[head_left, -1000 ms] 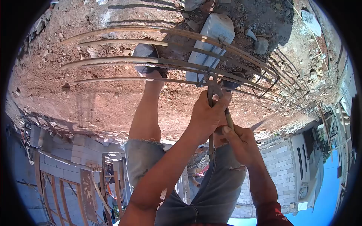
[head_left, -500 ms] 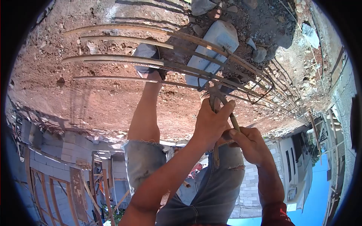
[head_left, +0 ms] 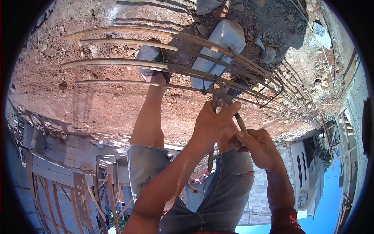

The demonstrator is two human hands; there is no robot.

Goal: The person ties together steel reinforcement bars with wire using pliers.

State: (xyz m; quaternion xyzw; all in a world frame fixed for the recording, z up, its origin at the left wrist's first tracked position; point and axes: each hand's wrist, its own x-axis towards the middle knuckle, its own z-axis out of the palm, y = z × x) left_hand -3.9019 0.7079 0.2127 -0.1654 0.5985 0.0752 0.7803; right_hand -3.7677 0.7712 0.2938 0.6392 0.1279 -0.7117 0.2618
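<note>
Steel pincers (head_left: 219,93) have their jaws up against a tie point on the reinforcing bars (head_left: 187,70). My left hand (head_left: 212,123) is closed around the pincers' handles just below the jaws, its thumb pointing up to the right. One handle sticks out below that hand. My right hand (head_left: 257,146) grips the lower part of the other handle; its fingertips are partly hidden. Several rusty bars run side by side across the view, joined by a dark stirrup (head_left: 272,98) on the right. Any wire inside the jaws is too small to make out.
Beneath the bars lies a pale block (head_left: 226,37). My feet, one in a dark shoe (head_left: 150,58), are on reddish, stony soil (head_left: 105,105). Loose stones (head_left: 268,55) lie at the upper right. Block walls (head_left: 265,195) and wooden framing (head_left: 58,199) stand in the background.
The pincers' handles have spread wider, the free handle end swinging left. My left hand has shifted slightly left with them; my right hand stays nearly in place.
</note>
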